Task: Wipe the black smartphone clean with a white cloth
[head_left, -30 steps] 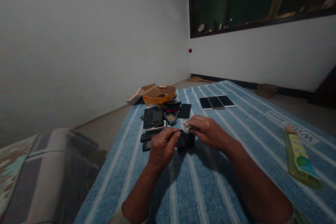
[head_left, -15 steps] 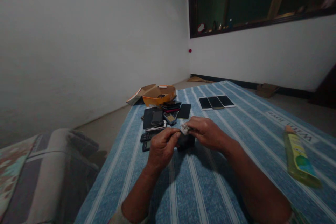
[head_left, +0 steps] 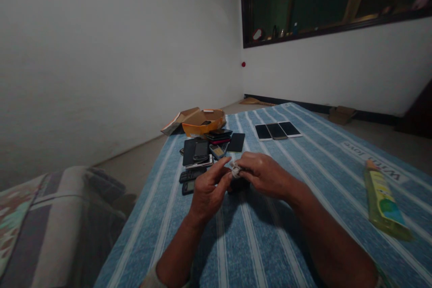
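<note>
Across the middle of the view spreads a blue striped cloth (head_left: 303, 198) over a bed or low surface, and everything else sits on it. At three o'clock, near the right edge, lies a long green and yellow packet (head_left: 384, 200). Toward twelve o'clock an orange and brown cardboard box (head_left: 199, 122) lies open at the far edge, and just this side of it a pile of dark phones (head_left: 205, 150) is heaped together, keypad handsets at its near side. At one o'clock from the hands three smartphones (head_left: 276, 131) lie face up in a neat row, well apart from the pile; judging from that, some sorting is done and most of the heap is left. At the centre, the left hand (head_left: 205, 191) and the right hand (head_left: 265, 173) meet over a small dark phone (head_left: 239, 184), which sits low between them, largely hidden. The right hand's grip is closed, pinching a small crumpled white wad (head_left: 236, 170), seemingly tissue or cloth, right at the phone's top edge. The left hand's thumb and fingers curl toward the same spot from nine o'clock; whether they clamp the phone itself cannot be told.
</note>
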{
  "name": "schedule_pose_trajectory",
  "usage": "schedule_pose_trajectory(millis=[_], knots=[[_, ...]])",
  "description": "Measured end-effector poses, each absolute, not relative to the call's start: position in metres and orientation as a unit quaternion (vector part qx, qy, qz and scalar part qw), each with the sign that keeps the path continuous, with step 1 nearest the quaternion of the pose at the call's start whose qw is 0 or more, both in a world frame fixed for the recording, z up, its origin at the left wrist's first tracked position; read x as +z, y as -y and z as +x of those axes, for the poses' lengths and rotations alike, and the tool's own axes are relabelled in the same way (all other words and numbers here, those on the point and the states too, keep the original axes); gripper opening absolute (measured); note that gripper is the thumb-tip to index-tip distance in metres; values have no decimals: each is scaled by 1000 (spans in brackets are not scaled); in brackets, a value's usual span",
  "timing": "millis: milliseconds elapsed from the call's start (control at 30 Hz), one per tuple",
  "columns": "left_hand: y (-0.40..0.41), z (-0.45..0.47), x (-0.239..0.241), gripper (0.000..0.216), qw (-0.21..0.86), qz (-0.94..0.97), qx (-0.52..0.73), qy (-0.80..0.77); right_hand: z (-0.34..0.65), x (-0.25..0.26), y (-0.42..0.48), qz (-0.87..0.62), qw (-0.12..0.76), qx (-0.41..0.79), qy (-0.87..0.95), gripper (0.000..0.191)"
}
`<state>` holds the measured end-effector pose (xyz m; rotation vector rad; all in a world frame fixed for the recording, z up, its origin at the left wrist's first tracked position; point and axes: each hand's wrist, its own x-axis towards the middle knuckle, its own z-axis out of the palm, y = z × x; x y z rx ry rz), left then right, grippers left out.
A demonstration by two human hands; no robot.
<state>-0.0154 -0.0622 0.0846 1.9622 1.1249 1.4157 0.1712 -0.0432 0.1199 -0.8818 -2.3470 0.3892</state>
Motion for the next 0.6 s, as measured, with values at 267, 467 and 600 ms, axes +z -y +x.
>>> schedule_pose_trajectory(millis=[267,467,600], knots=[[62,-15,84,36,323,691,505,-403,174,120,44,-268,312,193,891,16],[60,-14,83,25,347,686,508,-389,176,120,43,-270,296,192,896,16],[60,-13,82,20,321,693,514,-390,176,118,43,-279,287,160,902,15]])
